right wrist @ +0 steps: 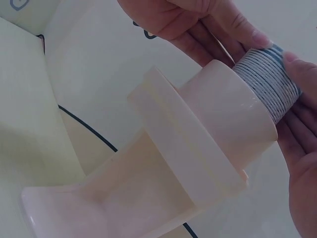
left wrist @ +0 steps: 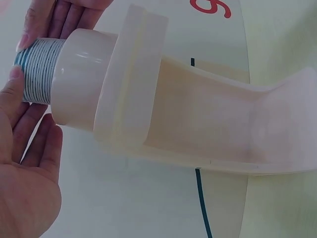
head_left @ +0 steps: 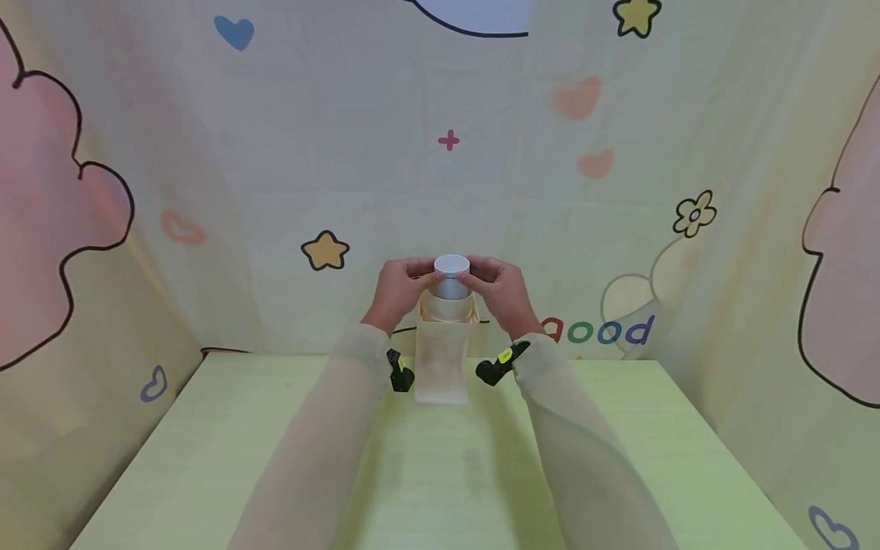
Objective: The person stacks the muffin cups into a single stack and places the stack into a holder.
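A stack of nested white paper cups (head_left: 451, 287), mouths upward, stands in the round collar of a cream plastic stand (head_left: 442, 365). Closely packed bluish-white rims (left wrist: 43, 71) show above the collar in the left wrist view; the cups' lower part is hidden inside it. From the left, my left hand (head_left: 399, 290) holds the stack between thumb and fingers. On the opposite side my right hand (head_left: 506, 292) grips it the same way, its thumb near the top rims (right wrist: 267, 82). The two thumbs are close together at the front of the stack.
The stand rests on a pale yellow-green table (head_left: 440, 473) near its back edge. Behind it hangs a printed cloth backdrop (head_left: 385, 153) with hearts, stars and lettering, and similar cloth lines both sides. Black wrist cameras (head_left: 401, 372) hang beside the stand.
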The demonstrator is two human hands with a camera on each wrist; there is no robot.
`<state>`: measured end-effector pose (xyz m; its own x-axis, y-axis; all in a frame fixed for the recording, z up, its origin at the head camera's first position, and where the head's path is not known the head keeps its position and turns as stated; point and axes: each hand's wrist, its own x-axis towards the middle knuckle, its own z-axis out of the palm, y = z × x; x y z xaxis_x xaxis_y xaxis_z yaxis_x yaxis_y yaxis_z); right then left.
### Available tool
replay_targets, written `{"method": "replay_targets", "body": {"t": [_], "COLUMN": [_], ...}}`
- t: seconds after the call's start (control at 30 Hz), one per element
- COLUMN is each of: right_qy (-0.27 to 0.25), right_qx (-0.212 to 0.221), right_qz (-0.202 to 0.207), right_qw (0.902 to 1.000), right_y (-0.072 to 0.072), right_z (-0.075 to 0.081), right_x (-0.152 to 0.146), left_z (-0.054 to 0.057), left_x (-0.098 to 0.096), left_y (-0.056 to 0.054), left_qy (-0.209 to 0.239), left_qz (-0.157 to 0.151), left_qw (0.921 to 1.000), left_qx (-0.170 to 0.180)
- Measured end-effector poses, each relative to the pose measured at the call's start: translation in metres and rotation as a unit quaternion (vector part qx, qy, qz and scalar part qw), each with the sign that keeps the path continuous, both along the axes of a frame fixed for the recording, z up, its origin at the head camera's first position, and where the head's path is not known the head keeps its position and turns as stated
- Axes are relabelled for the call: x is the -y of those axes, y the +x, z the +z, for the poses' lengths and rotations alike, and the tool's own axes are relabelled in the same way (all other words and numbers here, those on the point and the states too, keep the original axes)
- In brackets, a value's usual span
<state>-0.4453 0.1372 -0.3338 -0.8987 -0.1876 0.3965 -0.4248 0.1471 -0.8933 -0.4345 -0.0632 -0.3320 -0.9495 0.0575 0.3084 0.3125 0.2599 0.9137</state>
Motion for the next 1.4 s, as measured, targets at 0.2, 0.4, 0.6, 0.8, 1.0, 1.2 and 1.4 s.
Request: {"method": "replay_targets", "body": {"t": [0.2, 0.4, 0.6, 0.8, 1.0, 1.2, 1.4], "right_qy": [0.004, 0.016, 0.031, 0.051, 0.042, 0.043, 0.041], "right_qx": [0.006, 0.006, 0.008, 0.022, 0.019, 0.018, 0.026], "right_qz": [-0.001, -0.008, -0.006, -0.015, -0.015, -0.013, -0.020], "right_qw": [1.0000, 0.9998, 0.9995, 0.9984, 0.9988, 0.9988, 0.9986], "right_y": [0.000, 0.001, 0.002, 0.002, -0.009, -0.006, -0.001], "right_z": [0.001, 0.000, 0.000, -0.002, -0.015, -0.016, -0.018], "right_x": [0.003, 0.002, 0.002, 0.002, -0.001, -0.002, -0.001], "left_z": [0.001, 0.001, -0.004, -0.008, -0.008, -0.006, -0.008], "left_x": [0.001, 0.002, 0.002, 0.001, 0.000, -0.001, -0.002], "left_y": [0.000, 0.002, 0.002, 0.000, 0.000, 0.002, 0.002], "left_qy": [0.004, -0.003, -0.007, -0.022, -0.040, -0.055, -0.074], "left_qz": [0.007, 0.009, 0.007, 0.011, 0.006, 0.008, 0.025], "left_qw": [1.0000, 0.9999, 0.9999, 0.9997, 0.9992, 0.9983, 0.9969], "left_qx": [0.002, 0.003, 0.002, 0.004, -0.006, -0.016, -0.011]}}
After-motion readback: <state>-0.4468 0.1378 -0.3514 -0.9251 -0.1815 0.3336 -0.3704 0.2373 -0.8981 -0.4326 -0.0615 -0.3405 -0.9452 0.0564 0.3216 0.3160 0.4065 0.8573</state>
